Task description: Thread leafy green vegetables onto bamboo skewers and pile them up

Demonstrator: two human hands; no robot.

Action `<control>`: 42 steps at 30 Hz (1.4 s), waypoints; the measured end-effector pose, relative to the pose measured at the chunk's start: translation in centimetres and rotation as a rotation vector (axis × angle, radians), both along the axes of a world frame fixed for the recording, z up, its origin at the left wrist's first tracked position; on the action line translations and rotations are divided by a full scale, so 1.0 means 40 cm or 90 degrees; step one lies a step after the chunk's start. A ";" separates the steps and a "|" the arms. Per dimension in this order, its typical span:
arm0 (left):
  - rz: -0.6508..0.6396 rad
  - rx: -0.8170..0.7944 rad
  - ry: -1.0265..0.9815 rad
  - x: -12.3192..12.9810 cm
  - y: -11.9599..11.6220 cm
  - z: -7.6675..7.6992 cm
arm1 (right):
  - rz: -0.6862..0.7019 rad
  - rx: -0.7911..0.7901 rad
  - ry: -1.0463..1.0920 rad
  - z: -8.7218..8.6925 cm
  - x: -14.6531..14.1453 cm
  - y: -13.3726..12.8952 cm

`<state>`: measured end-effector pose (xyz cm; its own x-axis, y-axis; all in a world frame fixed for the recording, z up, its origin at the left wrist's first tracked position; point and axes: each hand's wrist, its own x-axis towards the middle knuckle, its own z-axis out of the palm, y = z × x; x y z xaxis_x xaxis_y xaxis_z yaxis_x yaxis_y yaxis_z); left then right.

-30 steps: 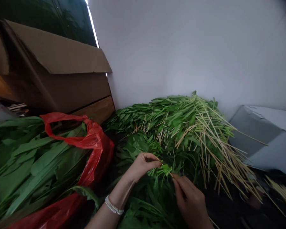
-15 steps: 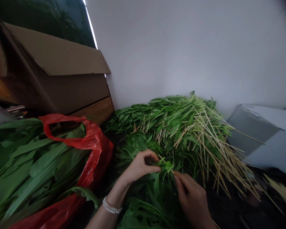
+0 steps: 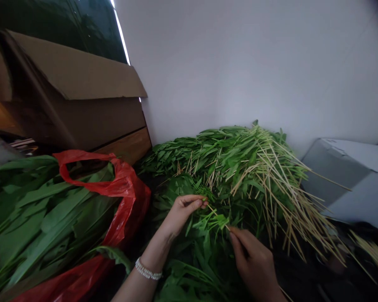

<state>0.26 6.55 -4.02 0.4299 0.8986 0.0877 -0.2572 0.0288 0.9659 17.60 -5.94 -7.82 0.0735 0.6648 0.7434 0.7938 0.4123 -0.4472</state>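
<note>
My right hand [image 3: 252,256] pinches the lower end of a thin bamboo skewer [image 3: 211,208], which slants up to the left. Green leaves [image 3: 220,220] are threaded on the skewer just above those fingers. At its upper tip, my left hand [image 3: 185,212] is closed in a pinch with a bit of green stem [image 3: 204,199] at the fingertips. Part of that stem is hidden by the fingers. Loose leafy greens [image 3: 204,256] lie beneath both hands. Behind them rises a pile of skewered greens [image 3: 227,151], its many bare skewer ends [image 3: 290,201] pointing right and down.
On the left, a red plastic bag [image 3: 126,188] holds large green leaves [image 3: 50,218]. An open cardboard box [image 3: 91,117] stands behind it. A white box [image 3: 343,176] is at the right, with more skewers [image 3: 371,251] below. A pale wall [image 3: 239,63] closes off the back.
My left hand has moved up from the threaded leaves to the skewer's upper tip, its thumb and fingers coming together. My right hand stays nearly in place, holding the skewer.
</note>
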 end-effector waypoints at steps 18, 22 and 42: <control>0.001 -0.043 0.009 0.008 -0.008 -0.002 | 0.003 -0.020 0.014 0.000 -0.005 -0.003; 0.007 -0.044 0.020 0.008 -0.008 -0.002 | 0.007 -0.021 0.012 -0.001 -0.004 -0.003; -0.002 -0.049 -0.006 0.008 -0.006 -0.011 | 0.001 -0.028 0.014 -0.009 -0.004 -0.003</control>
<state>0.60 6.32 -4.47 0.4316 0.9018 0.0233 -0.2667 0.1029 0.9583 17.45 -6.05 -8.17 0.0885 0.6965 0.7121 0.7826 0.3937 -0.4823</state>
